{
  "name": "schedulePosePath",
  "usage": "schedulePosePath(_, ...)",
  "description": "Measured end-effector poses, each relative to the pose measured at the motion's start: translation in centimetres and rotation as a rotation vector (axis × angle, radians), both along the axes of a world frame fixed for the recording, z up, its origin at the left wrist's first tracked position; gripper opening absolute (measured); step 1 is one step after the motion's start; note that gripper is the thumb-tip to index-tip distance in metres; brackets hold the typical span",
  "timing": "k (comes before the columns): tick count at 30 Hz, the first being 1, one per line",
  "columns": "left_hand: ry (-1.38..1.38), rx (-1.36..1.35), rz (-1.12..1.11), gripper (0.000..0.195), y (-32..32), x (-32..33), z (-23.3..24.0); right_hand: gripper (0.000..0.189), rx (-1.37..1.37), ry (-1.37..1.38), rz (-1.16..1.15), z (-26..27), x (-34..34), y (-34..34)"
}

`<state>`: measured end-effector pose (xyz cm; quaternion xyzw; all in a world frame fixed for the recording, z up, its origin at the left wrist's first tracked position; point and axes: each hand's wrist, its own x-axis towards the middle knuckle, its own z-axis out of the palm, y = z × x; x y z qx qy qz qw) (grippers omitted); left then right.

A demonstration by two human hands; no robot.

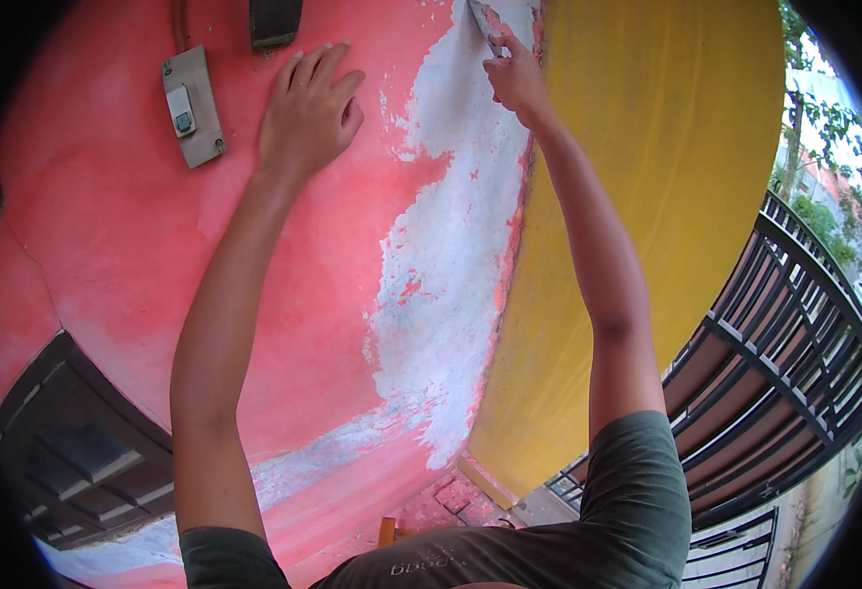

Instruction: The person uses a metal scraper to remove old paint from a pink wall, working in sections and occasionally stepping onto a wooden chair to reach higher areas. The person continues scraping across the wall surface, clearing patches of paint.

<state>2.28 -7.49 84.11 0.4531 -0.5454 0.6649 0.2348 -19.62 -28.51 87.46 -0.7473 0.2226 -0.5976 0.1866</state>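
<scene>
My right hand [513,79] grips a metal scraper [487,26] by its lower end, high up near the corner. The blade lies against a pale area of bared wall [453,206], where the pink paint is gone in a ragged strip. Flakes of pink paint show beside the blade. My left hand [313,103] rests on the pink painted wall [313,280], fingers spread and holding nothing. Left of it a switch [180,110] is fixed on a grey mounting plate [206,118]. Just above the fingertips is the lower end of a dark box [275,26].
A yellow wall [622,132] meets the pink one at the corner. Pink paint chips litter the paved floor [451,497], where part of a wooden object [387,531] shows below me. A dark panelled door [92,449] is at lower left, a black metal gate [762,353] at right.
</scene>
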Motion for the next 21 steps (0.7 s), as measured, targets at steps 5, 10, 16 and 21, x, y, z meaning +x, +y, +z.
schedulePosePath(5, -0.002, 0.001, 0.007, 0.024, -0.1, -0.2, 0.0, 0.055, 0.279, -0.15, 0.214, 0.1, -1.6, -0.4)
schedulePosePath(10, 0.0, -0.004, -0.021, 0.024, -0.2, 0.0, -0.1, 0.06, 0.529, -0.337, 0.525, -10.1, -5.4, 1.4)
schedulePosePath(16, 0.024, 0.011, -0.018, 0.024, -0.2, -0.4, -0.2, 0.065, 1.12, 0.024, 0.599, -35.4, -15.3, 4.1)
schedulePosePath(21, 0.026, 0.021, -0.011, 0.025, -0.2, -0.2, 0.0, 0.116, 1.143, 1.022, -0.062, -57.7, -17.9, 10.1)
